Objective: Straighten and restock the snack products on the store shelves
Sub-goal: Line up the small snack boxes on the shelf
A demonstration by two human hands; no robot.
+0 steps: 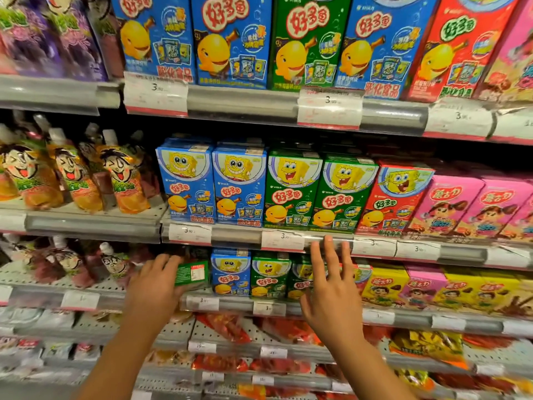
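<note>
L hand (153, 284): I see it gripping a green snack box (191, 273), turned sideways – at the 3rd shelf's left gap, beside the blue box (230, 273).
R hand (331, 287): fingers spread, holding nothing – in front of the green boxes (269, 276), fingertips up by the price rail (375, 245).
Shelf above: blue, green, red, pink boxes upright.

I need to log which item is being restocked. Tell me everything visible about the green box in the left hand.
The green box is a small carton, seemingly cardboard, showing a face with fine white print and a red-and-white label panel. It is tilted, held at the third shelf's front, left of the upright blue box. The left hand grips it from the left, covering part of it.
</note>
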